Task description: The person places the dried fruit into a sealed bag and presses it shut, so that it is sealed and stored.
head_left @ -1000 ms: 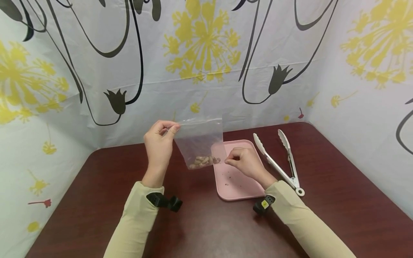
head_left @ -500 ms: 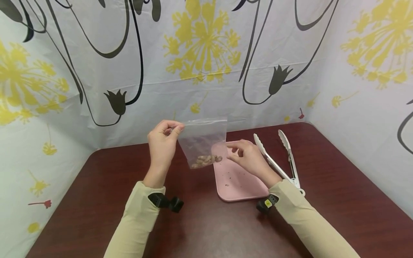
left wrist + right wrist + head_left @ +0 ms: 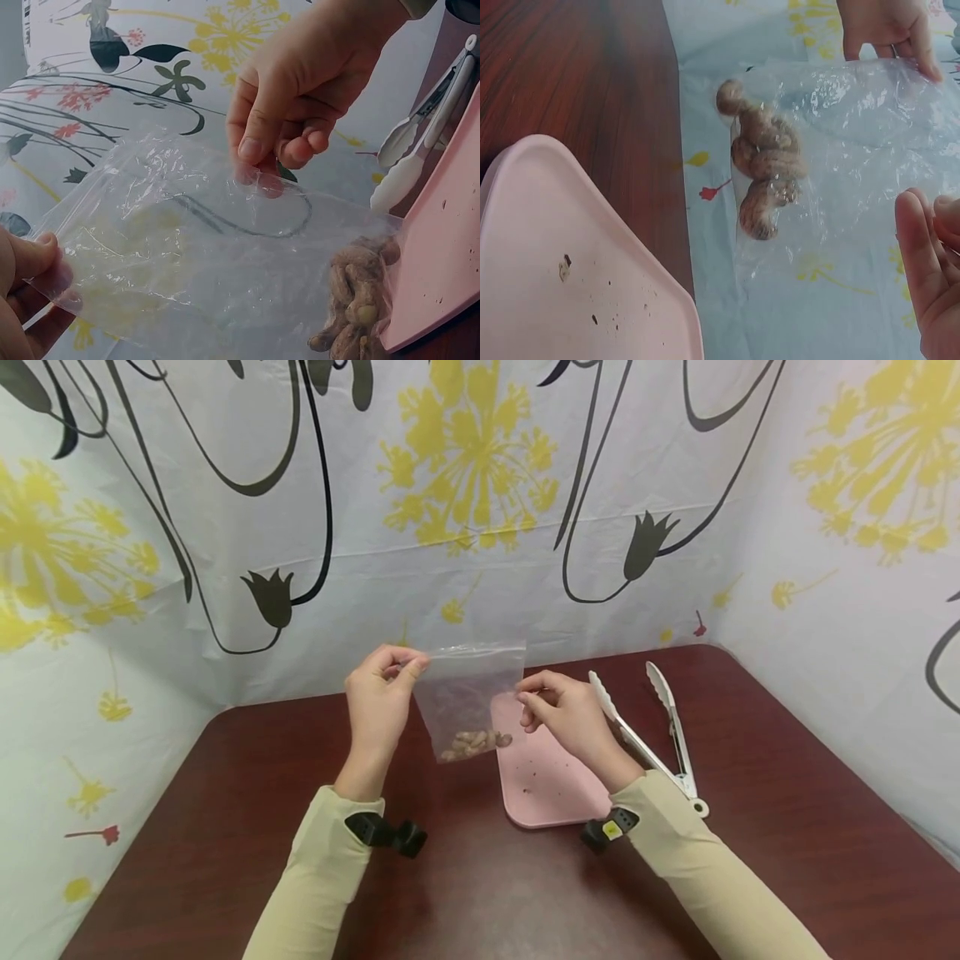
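A clear zip-top plastic bag hangs above the table, tilted a little. At its bottom lie several peanuts in their shells, which show larger in the left wrist view as knobbly brown pods. My left hand pinches the bag's upper left corner between thumb and fingers. On the opposite side, my right hand pinches the bag's side edge below the top corner. In the left wrist view the right hand's fingertips meet at the plastic, with its other fingers curled.
Behind the bag and right hand, a pink tray with small dark crumbs lies on the dark red table. Spread metal tongs with pale scalloped tips lie right of the tray. A patterned cloth hangs behind the table.
My right hand has moved up along the bag's side edge and now pinches it. The left hand has shifted slightly right with the bag, still gripping the corner.
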Motion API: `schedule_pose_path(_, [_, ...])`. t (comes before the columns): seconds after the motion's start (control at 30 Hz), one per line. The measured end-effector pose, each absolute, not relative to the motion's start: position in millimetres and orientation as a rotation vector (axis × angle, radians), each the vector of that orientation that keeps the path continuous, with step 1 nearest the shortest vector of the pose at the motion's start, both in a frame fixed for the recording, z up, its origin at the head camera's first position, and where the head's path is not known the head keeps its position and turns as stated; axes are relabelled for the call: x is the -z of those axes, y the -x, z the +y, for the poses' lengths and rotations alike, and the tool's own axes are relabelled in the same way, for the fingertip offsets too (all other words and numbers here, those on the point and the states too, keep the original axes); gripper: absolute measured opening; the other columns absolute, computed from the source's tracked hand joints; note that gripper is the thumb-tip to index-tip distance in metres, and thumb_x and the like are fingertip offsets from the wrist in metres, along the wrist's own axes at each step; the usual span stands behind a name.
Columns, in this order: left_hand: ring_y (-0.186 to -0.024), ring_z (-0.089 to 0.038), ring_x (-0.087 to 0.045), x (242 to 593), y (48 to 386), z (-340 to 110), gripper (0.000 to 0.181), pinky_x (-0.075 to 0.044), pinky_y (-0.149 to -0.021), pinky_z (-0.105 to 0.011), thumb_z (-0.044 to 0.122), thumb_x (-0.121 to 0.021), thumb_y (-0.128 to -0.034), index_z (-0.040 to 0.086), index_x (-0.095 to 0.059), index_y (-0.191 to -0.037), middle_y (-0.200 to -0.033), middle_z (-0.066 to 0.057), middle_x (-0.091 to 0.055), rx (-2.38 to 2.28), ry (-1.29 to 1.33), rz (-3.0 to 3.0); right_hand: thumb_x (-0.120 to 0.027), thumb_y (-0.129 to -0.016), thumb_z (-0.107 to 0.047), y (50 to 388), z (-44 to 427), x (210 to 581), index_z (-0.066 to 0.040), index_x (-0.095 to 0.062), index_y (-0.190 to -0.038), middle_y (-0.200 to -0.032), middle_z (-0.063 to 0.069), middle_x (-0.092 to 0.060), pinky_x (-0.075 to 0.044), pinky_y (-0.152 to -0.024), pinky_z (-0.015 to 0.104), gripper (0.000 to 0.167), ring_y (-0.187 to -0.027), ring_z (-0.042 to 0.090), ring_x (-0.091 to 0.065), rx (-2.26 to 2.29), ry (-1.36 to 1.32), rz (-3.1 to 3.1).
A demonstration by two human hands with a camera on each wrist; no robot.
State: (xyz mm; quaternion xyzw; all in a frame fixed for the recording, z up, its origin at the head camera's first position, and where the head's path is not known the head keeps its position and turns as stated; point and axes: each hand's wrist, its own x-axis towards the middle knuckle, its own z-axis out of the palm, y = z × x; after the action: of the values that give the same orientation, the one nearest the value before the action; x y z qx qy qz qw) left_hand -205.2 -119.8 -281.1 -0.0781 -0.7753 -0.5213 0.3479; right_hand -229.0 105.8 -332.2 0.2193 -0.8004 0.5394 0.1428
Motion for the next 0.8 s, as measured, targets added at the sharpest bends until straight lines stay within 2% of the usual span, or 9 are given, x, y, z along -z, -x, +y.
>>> schedule_pose_path(0.37, [-0.085, -0.022, -0.064, 284.7, 206.2, -120.7, 0.008, -0.048, -0.089, -0.042, 0.011, -0.074, -0.0829, 0.003, -0.072, -0.083, -0.086, -0.012, -0.071, 1.372, 0.215, -2.001, -0.060, -0.092, -0.002, 229.2, 102.3, 333.5, 0.004, -0.064, -0.094, -0.081, 0.021, -0.069, -0.056, -0.058, 0.027, 0.008, -0.062, 0.015, -0.066, -1.645, -0.618, -2.259])
schedule_pose_path(0.6, [-0.087, -0.021, -0.065, 284.2, 206.0, -120.7, 0.009, -0.048, -0.090, -0.039, 0.011, -0.073, -0.0832, 0.003, -0.072, -0.083, -0.087, -0.013, -0.072, 1.375, 0.199, -2.019, -0.060, -0.092, -0.004, 229.4, 103.3, 335.7, 0.005, -0.061, -0.095, -0.078, 0.023, -0.067, -0.055, -0.055, 0.027, 0.010, -0.060, 0.021, -0.067, -1.604, -0.661, -2.219])
schedule_pose_path(0.8, [-0.089, -0.022, -0.065, 284.6, 207.8, -121.6, 0.009, -0.047, -0.091, -0.043, 0.013, -0.073, -0.0835, 0.004, -0.073, -0.083, -0.088, -0.012, -0.072, 1.358, 0.208, -2.044, -0.060, -0.093, -0.005, 229.1, 105.7, 333.8, 0.002, -0.062, -0.094, -0.075, 0.015, -0.067, -0.054, -0.053, 0.028, 0.008, -0.056, 0.014, -0.064, -1.488, -0.688, -2.260])
